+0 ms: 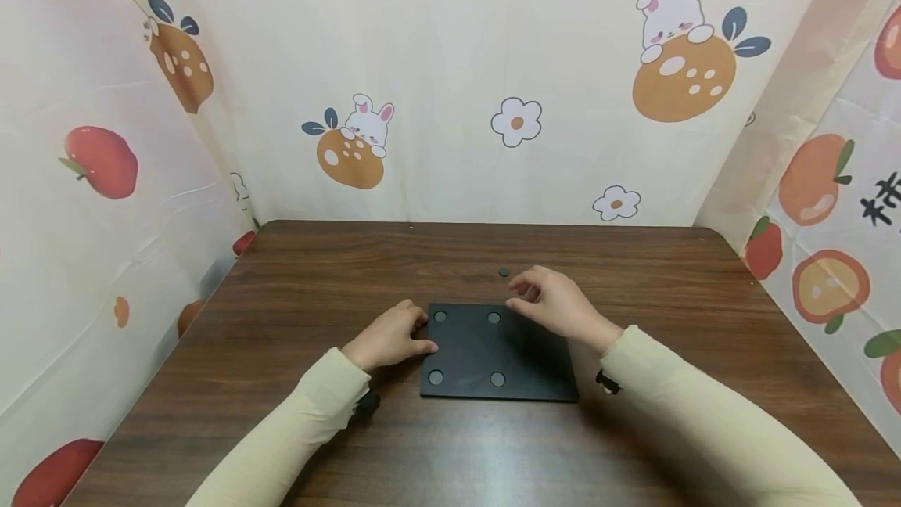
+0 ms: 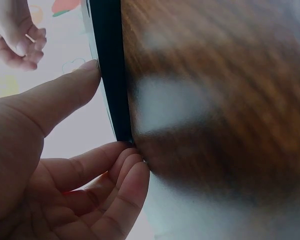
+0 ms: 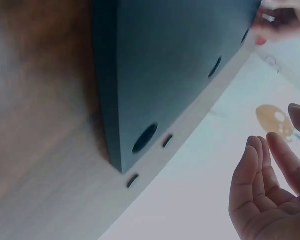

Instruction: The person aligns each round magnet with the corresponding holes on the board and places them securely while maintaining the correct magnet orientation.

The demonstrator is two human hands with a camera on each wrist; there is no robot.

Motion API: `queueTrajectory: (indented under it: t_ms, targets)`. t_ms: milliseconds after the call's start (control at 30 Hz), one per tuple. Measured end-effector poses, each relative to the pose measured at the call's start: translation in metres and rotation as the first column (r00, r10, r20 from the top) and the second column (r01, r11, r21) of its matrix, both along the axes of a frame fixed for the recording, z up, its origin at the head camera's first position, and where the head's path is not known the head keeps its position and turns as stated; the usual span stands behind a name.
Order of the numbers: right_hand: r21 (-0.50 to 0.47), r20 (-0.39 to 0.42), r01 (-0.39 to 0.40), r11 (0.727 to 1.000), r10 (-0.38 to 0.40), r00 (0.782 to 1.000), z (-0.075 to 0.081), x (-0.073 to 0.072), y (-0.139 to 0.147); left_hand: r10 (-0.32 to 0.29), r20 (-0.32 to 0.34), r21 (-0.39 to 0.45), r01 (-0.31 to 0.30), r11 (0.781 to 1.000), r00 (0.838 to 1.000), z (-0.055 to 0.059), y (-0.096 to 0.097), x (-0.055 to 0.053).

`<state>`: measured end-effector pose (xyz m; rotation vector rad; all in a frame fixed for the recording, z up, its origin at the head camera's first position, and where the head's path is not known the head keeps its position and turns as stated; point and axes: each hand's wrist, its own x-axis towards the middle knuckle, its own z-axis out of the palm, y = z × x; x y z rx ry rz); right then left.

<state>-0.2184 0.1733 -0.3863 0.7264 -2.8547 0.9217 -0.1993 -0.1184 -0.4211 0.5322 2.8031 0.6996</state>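
A flat black rectangular board (image 1: 464, 350) lies on the table, with several round spots (image 1: 497, 379) on its upper face. My left hand (image 1: 396, 337) grips its left edge; the left wrist view shows the thumb (image 2: 85, 75) against the board and the fingers (image 2: 132, 185) curled at its corner. Over the board's far right part hovers my right hand (image 1: 556, 305), fingers loosely bent with nothing between them. Just beyond the far edge lies a small dark disc (image 1: 504, 272). Two such discs, one nearer the corner (image 3: 132, 181), show in the right wrist view.
The brown wood-grain table (image 1: 338, 264) runs back to a pale curtain (image 1: 450, 61) printed with rabbits, fruit and flowers. Similar printed sheets stand along the left and right sides. Both forearms wear light sleeves (image 1: 704, 405).
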Motion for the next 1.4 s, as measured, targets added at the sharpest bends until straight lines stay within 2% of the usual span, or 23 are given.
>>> queueTrajectory:
  t_ms: [300, 500, 667, 1000, 1400]
  targets:
    - [-0.044, 0.029, 0.071, 0.997, -0.07, 0.997, -0.002, -0.028, 0.007, 0.001, -0.004, 0.004, -0.001, 1.0, 1.0, 0.001, 0.0, 0.001]
    - [-0.065, 0.09, 0.153, 0.986, -0.147, 0.985, -0.007, -0.044, 0.016, -0.002, -0.005, 0.01, 0.002, 1.0, 1.0, 0.003, 0.0, 0.002]
    - [-0.062, 0.105, 0.191, 0.98, -0.184, 0.977, -0.015, -0.058, 0.025, 0.0, -0.003, 0.009, 0.0, 1.0, 1.0, 0.003, 0.0, 0.002]
    - [-0.005, 0.112, 0.214, 0.977, -0.212, 0.971, -0.035, -0.083, 0.039, -0.005, -0.006, 0.012, 0.005, 1.0, 1.0, 0.001, 0.0, 0.001]
    - [0.078, 0.191, 0.198, 0.977, -0.21, 0.959, -0.037, -0.093, 0.045, -0.007, -0.006, 0.01, 0.007, 1.0, 1.0, 0.002, 0.0, 0.0]
